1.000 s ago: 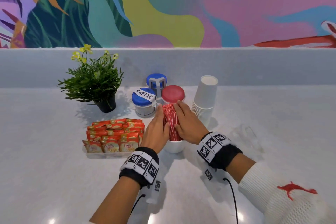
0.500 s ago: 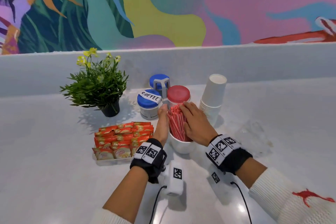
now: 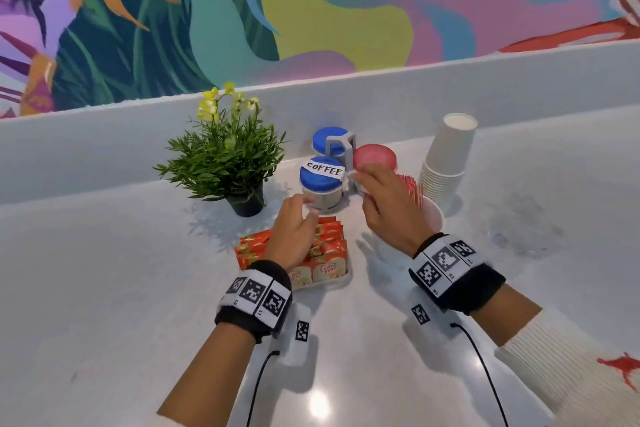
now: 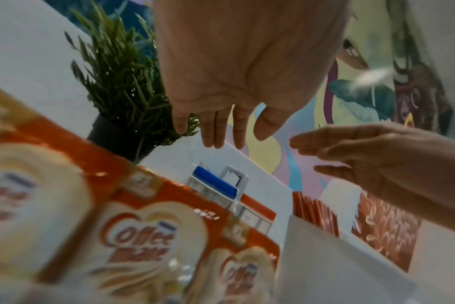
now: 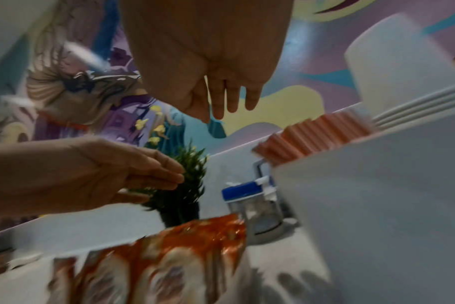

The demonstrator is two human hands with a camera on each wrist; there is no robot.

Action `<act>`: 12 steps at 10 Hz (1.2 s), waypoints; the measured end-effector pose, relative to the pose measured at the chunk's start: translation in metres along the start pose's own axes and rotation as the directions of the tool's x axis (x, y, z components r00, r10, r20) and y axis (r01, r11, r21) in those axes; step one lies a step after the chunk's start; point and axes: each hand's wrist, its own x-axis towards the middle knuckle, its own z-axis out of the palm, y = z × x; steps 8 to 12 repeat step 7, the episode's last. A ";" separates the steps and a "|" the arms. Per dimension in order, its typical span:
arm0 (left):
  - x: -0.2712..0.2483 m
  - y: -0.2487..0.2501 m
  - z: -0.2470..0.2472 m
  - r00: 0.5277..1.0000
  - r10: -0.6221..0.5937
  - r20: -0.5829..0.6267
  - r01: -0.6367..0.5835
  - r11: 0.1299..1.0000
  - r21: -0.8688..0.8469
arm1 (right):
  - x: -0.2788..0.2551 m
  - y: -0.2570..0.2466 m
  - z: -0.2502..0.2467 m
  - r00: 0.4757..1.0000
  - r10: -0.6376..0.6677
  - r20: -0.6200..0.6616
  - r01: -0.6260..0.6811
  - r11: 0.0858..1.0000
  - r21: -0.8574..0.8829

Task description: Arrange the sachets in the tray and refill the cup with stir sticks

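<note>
Hands clear of everything, left hand (image 3: pixel 294 236) over sachets (image 3: pixel 329 253) in tray (image 3: pixel 341 280), fingers loosely spread, right hand (image 3: pixel 388 208) fingers relaxed beside cup (image 3: pixel 434 215) of stir sticks (image 3: pixel 410 185), mid-table.

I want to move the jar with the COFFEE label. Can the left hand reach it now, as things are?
Probably yes. The left hand is open and holds nothing, above the sachets, with its fingertips close to the COFFEE jar. Nothing lies between them; the right hand is off to the side.
</note>
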 end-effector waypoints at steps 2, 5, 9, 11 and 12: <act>-0.017 -0.037 0.000 0.998 0.021 0.062 -0.049 0.869 0.492 | -0.018 -0.029 0.038 0.961 -0.040 0.272 0.032 0.999 0.033; -0.025 -0.050 0.012 0.979 -0.148 0.139 0.025 0.767 0.641 | -0.038 -0.012 0.082 0.769 0.063 0.636 0.123 0.962 -0.244; -0.020 -0.037 0.009 0.991 -0.108 0.076 0.046 0.819 0.572 | -0.026 -0.018 0.072 0.803 0.002 0.597 0.072 0.992 -0.100; -0.020 -0.037 0.009 0.991 -0.108 0.076 0.046 0.819 0.572 | -0.026 -0.018 0.072 0.803 0.002 0.597 0.072 0.992 -0.100; -0.020 -0.037 0.009 0.991 -0.108 0.076 0.046 0.819 0.572 | -0.026 -0.018 0.072 0.803 0.002 0.597 0.072 0.992 -0.100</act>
